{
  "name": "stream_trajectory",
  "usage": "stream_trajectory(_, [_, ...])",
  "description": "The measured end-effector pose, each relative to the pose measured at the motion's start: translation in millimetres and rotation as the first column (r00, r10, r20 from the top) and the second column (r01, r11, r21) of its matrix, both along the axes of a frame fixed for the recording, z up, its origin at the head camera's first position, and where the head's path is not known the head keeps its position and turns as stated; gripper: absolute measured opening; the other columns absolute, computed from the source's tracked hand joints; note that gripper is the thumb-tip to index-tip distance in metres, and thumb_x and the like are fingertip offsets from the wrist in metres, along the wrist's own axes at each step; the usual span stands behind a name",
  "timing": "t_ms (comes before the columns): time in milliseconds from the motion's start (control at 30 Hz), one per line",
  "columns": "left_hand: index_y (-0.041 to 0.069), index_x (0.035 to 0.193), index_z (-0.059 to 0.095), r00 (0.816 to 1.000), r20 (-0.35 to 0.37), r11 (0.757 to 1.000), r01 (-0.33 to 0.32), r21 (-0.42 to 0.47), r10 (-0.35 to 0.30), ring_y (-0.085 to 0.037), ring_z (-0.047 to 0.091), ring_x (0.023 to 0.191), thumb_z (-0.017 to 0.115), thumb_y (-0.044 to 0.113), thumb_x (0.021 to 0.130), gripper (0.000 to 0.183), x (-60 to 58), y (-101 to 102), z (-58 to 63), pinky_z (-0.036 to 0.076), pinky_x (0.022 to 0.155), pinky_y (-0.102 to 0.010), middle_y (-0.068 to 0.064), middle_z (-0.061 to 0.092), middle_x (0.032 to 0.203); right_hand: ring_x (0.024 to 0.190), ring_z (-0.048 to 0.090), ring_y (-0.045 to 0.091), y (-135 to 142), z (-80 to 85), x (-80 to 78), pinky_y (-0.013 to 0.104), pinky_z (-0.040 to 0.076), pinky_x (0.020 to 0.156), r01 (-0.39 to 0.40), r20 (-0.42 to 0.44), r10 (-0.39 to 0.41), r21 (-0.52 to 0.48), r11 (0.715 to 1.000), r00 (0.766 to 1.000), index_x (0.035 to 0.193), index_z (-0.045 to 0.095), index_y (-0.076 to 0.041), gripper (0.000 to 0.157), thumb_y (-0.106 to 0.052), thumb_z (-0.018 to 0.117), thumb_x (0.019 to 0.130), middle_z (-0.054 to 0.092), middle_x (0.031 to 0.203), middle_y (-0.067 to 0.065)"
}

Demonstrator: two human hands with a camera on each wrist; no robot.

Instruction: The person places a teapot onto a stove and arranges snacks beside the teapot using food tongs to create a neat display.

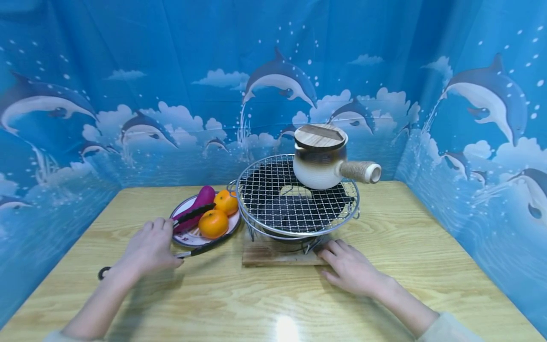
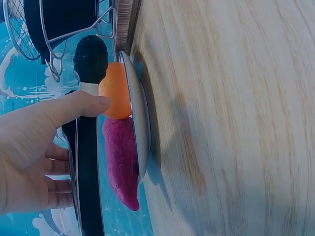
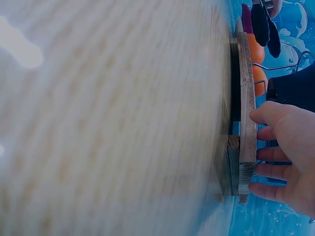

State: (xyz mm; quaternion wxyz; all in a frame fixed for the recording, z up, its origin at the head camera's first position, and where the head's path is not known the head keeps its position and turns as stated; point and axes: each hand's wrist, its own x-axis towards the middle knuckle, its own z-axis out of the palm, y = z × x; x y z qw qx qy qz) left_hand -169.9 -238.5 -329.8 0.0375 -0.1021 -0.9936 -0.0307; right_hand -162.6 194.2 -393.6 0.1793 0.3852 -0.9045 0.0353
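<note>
My left hand (image 1: 149, 244) holds a pair of tongs (image 1: 209, 245) with black tips, the thumb on one arm and the fingers along the other. The tong arms are spread apart over a plate (image 1: 183, 241). On that plate lie a purple sweet potato (image 2: 121, 162) and two oranges (image 1: 213, 224); one tip overlaps the sweet potato in the head view. My right hand (image 1: 354, 268) rests with loosely extended fingers at the right front corner of a wooden board (image 1: 273, 256), fingertips right at its edge in the right wrist view.
On the board stands a round grill stove with a wire mesh (image 1: 282, 209) on top. A white and brown pot (image 1: 316, 171) with a wooden lid sits at the mesh's back right, its rope-wrapped handle pointing right. Blue dolphin-print curtains (image 1: 192, 57) surround the wooden table (image 1: 239, 304).
</note>
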Motion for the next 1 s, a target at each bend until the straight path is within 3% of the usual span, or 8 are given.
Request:
stream_trajectory(733, [-0.018, 0.117, 0.045, 0.998, -0.056, 0.999, -0.008, -0.047, 0.006, -0.044, 0.049, 0.094, 0.084, 0.047, 0.052, 0.100, -4.8, -1.7, -3.6, 0.043, 0.079, -0.056, -0.031, 0.050, 0.103, 0.092, 0.052, 0.021, 0.0, -0.6, 1.2, 0.037, 0.048, 0.079, 0.001, -0.008, -0.001, -0.001, 1.000, 1.000, 0.104, 0.063, -0.007, 0.036, -0.030, 0.071, 0.077, 0.056, 0.100, 0.004])
stream_trajectory(1000, [-0.016, 0.113, 0.047, 0.998, -0.068, 0.996, -0.010, -0.089, 0.004, -0.041, 0.048, 0.090, 0.083, 0.041, 0.053, 0.090, -5.4, 1.0, -2.4, 0.043, 0.076, -0.055, -0.026, 0.050, 0.098, 0.092, 0.052, 0.021, -0.4, -2.3, -0.7, 0.037, 0.048, 0.079, -0.007, -0.022, 0.008, 0.005, 1.000, 1.000, 0.103, 0.063, -0.007, 0.035, -0.030, 0.070, 0.078, 0.056, 0.100, 0.005])
